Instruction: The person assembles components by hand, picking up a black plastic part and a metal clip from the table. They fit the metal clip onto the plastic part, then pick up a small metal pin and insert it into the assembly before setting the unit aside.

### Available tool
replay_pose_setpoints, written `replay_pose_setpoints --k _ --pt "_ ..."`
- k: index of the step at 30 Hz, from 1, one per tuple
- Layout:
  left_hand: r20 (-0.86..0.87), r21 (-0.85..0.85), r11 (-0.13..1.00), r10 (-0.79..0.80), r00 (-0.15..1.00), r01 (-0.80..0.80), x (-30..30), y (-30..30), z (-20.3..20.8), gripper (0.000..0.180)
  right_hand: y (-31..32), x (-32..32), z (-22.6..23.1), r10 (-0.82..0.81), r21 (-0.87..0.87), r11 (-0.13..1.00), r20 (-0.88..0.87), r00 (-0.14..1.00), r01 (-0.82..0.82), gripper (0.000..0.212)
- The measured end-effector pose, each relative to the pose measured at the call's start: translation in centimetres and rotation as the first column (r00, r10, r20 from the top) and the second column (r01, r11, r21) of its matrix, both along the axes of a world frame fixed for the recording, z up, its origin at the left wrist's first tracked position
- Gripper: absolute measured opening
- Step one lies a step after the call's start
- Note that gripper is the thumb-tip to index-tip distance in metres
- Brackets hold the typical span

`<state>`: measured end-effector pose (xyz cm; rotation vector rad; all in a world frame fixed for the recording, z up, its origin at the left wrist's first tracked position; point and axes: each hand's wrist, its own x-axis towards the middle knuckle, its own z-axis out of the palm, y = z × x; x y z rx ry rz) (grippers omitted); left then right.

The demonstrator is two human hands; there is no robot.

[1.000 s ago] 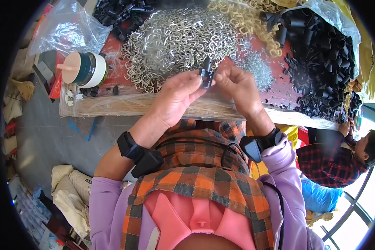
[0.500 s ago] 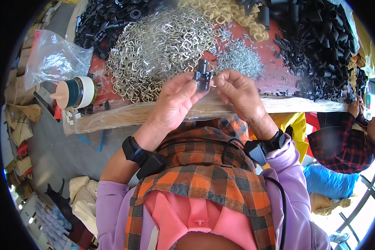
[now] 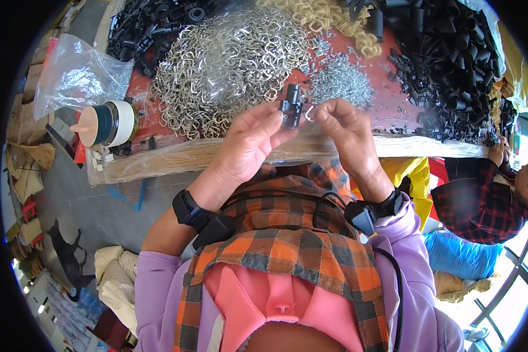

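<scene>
My left hand (image 3: pixel 253 138) is closed on a small black plastic part (image 3: pixel 291 107), held upright between thumb and fingers over the table's front edge. The part has a round stub at its top and a wider body below. Just right of it, my right hand (image 3: pixel 347 130) pinches a small bent metal clip (image 3: pixel 309 112) between thumb and forefinger. A narrow gap separates the clip from the black part. Behind my hands rises a big heap of similar silvery bent clips (image 3: pixel 217 70). A smaller heap of tiny metal pieces (image 3: pixel 341 81) lies to its right.
Black plastic parts (image 3: pixel 152 29) lie at the back left, beige loops (image 3: pixel 328 17) at the back, black tubes (image 3: pixel 452 47) at the right. A lidded jar (image 3: pixel 121 124) and a clear plastic bag (image 3: pixel 79 76) are at the left. A co-worker (image 3: pixel 481 199) sits at the right.
My right hand has drawn slightly away from the black part, and the metal clip now shows at its fingertips. The black part has shifted a little right and turned in my left hand.
</scene>
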<state>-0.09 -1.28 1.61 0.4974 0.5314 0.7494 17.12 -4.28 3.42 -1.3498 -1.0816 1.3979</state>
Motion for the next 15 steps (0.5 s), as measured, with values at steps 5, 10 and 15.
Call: replay_pose_setpoints --k 5,10,15 --pt "0.095 0.052 0.998 0.026 0.995 -0.031 -0.4 0.1 -0.1 0.025 -0.3 -1.1 0.3 -0.003 0.005 1.0 0.123 0.992 0.002 0.015" --pt "0.139 0.067 0.997 -0.037 0.99 0.028 -0.7 0.1 0.1 0.028 -0.5 -1.4 0.4 0.034 0.034 0.999 -0.008 0.999 -0.034 0.015" --pt "0.161 -0.014 0.99 -0.133 0.978 0.137 -0.7 0.1 0.6 0.029 -0.8 -0.8 0.0 0.101 0.13 0.986 0.013 0.995 -0.101 0.011"
